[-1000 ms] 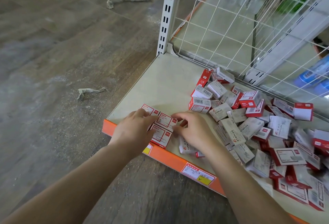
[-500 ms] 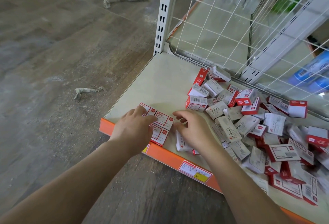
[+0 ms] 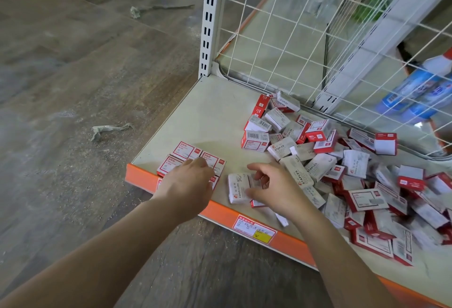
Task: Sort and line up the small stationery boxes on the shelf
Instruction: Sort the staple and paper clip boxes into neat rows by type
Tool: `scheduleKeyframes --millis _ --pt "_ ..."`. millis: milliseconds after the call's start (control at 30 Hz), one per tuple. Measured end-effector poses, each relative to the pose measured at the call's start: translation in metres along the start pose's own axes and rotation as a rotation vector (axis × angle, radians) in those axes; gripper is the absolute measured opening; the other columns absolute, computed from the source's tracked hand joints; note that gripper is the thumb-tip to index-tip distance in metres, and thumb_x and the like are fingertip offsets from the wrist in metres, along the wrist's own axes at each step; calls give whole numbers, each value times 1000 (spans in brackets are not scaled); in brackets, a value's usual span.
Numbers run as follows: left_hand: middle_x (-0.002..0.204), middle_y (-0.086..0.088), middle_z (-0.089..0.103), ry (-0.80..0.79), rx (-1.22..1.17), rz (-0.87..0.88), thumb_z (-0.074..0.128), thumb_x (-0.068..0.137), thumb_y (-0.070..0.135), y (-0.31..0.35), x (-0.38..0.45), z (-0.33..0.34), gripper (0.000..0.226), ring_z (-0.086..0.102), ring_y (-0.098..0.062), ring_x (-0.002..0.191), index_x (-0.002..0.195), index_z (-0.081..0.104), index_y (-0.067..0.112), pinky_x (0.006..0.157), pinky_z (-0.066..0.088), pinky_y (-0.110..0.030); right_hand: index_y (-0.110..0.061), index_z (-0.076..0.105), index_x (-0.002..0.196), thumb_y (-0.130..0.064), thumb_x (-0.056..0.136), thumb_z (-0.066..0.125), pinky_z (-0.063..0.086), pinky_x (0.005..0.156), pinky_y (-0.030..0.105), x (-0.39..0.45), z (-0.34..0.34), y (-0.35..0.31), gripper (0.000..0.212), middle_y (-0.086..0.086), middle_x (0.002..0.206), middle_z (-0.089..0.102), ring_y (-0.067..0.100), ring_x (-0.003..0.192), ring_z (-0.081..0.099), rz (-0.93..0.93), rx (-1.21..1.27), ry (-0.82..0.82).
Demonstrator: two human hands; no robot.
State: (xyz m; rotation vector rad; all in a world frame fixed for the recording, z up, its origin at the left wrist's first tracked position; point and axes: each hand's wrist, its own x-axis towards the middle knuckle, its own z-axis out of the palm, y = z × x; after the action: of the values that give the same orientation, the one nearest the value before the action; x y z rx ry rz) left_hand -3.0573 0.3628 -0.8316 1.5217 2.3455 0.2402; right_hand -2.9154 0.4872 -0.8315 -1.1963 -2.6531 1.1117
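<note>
A few red-and-white paper clip boxes (image 3: 186, 152) lie flat in a tight block at the shelf's (image 3: 208, 116) front left corner. My left hand (image 3: 187, 183) rests on the block's right side, fingers bent over the boxes. My right hand (image 3: 271, 185) pinches a grey-white "PAPER CLIPS" box (image 3: 239, 188) lying flat near the front edge, thumb on its near end, fingers at its far right side. A jumbled pile of several red and grey-white boxes (image 3: 342, 161), some marked "STAPLES", covers the shelf's right half.
The shelf has an orange front lip (image 3: 220, 211) with a price label (image 3: 254, 229). A white slotted upright (image 3: 210, 19) and wire mesh back (image 3: 305, 38) bound it behind. Blue bottles (image 3: 415, 94) lie beyond the mesh. Crumpled paper scraps (image 3: 107, 130) lie on the wooden floor at left.
My right hand has moved right, away from the lined-up block, onto the grey-white paper clip box. My left hand stays on the block. The view has shifted slightly.
</note>
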Motion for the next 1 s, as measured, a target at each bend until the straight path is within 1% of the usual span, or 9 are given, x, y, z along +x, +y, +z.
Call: scheduleKeyframes --millis 33,100,167,433,567,633,767,900,1000 --pt "121 1 50 -4 2 -5 37 96 24 1 0 0 31 46 -18 112 118 57 19 95 41 -34 -23 48 132 -16 79 72 42 57 11 -1 -1 1 59 -8 100 46 6 89 46 -8 -34 -34" --pt "120 1 49 -7 5 -15 37 96 24 2 0 0 30 47 -18 111 117 57 18 94 41 -34 -25 43 136 -17 78 71 40 71 13 -1 -2 1 65 -9 102 43 5 92 45 -26 -103 -78" --pt "120 1 49 -7 7 -23 37 96 24 2 0 0 30 46 -18 111 117 57 19 94 41 -34 -27 40 138 -15 79 69 38 78 19 -1 -1 1 67 -9 104 42 4 93 44 -26 -132 -110" --pt "121 1 49 17 -34 -48 38 96 23 5 -3 -1 32 46 -18 114 122 55 20 94 41 -34 -24 45 135 -17 78 71 37 73 18 0 -2 3 63 -7 104 46 5 88 46 -57 -140 -108" --pt "123 1 50 44 -111 -75 41 95 26 6 -4 -2 34 45 -18 116 128 51 23 96 41 -33 -20 46 131 -18 79 71 41 79 19 -5 -5 3 59 -12 100 45 2 87 46 -90 -108 0" --pt "123 1 52 60 -165 -91 42 95 26 8 -3 -3 34 47 -18 115 127 53 22 94 41 -30 -23 48 127 -21 79 71 37 73 13 -8 -8 2 54 -12 101 48 -1 86 46 -95 -42 72" --pt "118 2 60 52 -342 -140 46 95 27 15 1 -5 31 55 -14 104 121 60 18 84 42 -24 -29 50 122 -21 77 74 36 65 6 -14 -15 1 51 -20 92 50 -10 82 47 -89 78 161" --pt "110 4 66 14 -524 -129 46 95 30 24 4 -9 30 55 -8 87 116 65 20 71 43 -22 -32 49 120 -23 76 75 36 68 2 -21 -17 -4 52 -22 94 51 -14 85 47 -119 98 164" --pt "90 13 61 -15 -588 -122 46 95 33 28 4 -9 32 51 0 71 119 62 19 56 38 -8 -31 48 121 -24 75 75 36 69 2 -23 -14 -7 53 -21 96 51 -13 88 46 -137 106 172"
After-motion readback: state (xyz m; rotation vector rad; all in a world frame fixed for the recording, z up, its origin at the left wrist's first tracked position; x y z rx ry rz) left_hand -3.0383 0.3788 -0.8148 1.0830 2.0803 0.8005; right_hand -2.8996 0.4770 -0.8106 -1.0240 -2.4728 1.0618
